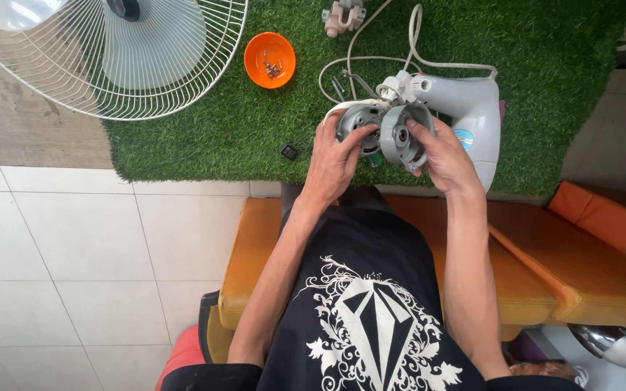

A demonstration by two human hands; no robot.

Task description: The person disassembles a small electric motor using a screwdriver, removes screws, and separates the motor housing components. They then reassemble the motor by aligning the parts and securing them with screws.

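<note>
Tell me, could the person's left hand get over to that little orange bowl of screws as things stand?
Probably yes, once it lets go. The left hand is gripping the grey motor part, so it is busy. Only open green turf mat lies between it and the orange bowl.

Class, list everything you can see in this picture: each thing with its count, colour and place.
Motor halves: two, grey, held over the turf.
Fan housing: one, pale grey, right on the turf.
Cord: one, white, behind the housing.
Bowl: one, orange, holding screws.
Fan guard: one, white, upper left.
Turf: one, green.
Cushions: orange, below.
Left hand: on left motor half.
Right hand: on right half.
</note>
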